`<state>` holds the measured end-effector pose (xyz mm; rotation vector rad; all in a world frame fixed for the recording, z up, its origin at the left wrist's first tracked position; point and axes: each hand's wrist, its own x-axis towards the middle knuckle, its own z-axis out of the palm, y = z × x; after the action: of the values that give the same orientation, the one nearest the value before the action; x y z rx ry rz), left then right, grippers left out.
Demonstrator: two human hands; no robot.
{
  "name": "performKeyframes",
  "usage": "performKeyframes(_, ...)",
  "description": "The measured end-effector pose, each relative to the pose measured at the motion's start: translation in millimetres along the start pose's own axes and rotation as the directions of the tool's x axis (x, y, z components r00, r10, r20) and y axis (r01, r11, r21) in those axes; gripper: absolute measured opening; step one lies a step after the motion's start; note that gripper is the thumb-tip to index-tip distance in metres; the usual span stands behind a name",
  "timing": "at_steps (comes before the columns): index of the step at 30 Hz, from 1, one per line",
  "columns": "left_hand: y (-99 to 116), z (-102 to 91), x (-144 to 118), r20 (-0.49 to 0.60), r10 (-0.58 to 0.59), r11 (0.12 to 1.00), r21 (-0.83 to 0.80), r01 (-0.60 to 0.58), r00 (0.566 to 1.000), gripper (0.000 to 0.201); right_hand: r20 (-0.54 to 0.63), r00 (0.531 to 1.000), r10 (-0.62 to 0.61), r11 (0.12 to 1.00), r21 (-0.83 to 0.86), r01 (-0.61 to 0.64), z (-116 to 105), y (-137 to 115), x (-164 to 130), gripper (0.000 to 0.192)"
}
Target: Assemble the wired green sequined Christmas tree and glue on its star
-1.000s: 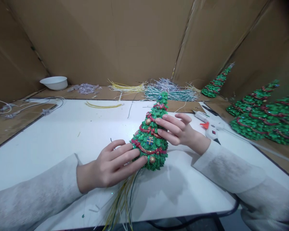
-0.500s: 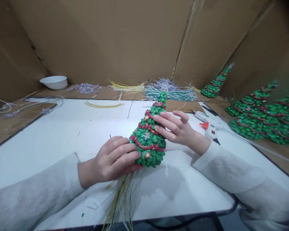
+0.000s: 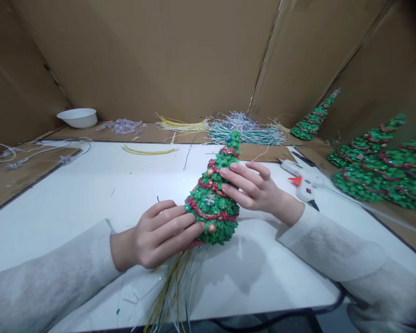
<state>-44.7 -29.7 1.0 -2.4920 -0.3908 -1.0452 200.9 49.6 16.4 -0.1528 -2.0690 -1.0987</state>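
Observation:
A small green Christmas tree figurine (image 3: 217, 203) with red garlands, gold balls and a clear star (image 3: 239, 122) at its tip is held tilted above the white board. My left hand (image 3: 164, 233) grips its lower left side, the thumb mostly hidden underneath. My right hand (image 3: 251, 187) rests its fingers on the upper right side, its thumb out of sight behind the tree. Yellow, white and green wires (image 3: 175, 289) hang down below the tree's base, past the near edge of the board.
A glue gun (image 3: 303, 185) lies to the right, near several other decorated trees (image 3: 360, 182). Along the back are wire bundles (image 3: 247, 135), clear stars (image 3: 123, 126) and a white bowl (image 3: 79, 118). Cardboard walls (image 3: 159, 60) enclose the board (image 3: 90, 185).
Both hands keep their hold on the tree. Its base has dipped very slightly toward me; the view has barely shifted.

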Motion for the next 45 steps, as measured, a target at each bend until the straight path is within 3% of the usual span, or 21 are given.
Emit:
performKeyframes(12, 0.4, -4.1, 6.7, 0.06, 0.003, 0.999, 0.05, -0.006, 0.998, 0.016, 0.034, 0.999, 0.008, 0.999, 0.031, -0.009, -1.5, -0.5, -2.7, 0.02)
performKeyframes(27, 3.7, 5.4, 2.1, -0.02, -0.241, 0.969, -0.069, 0.239, 0.97, 0.017, 0.02, 0.996, 0.088, 0.996, 0.02, -0.088, 5.0, -3.2, -7.2, 0.028)
performKeyframes(45, 4.2, 2.3, 1.4, 0.01, -0.224, 0.973, -0.056, 0.224, 0.974, 0.023, 0.019, 0.995, 0.101, 0.995, -0.006, -0.101, 4.8, -2.4, -4.6, 0.018)
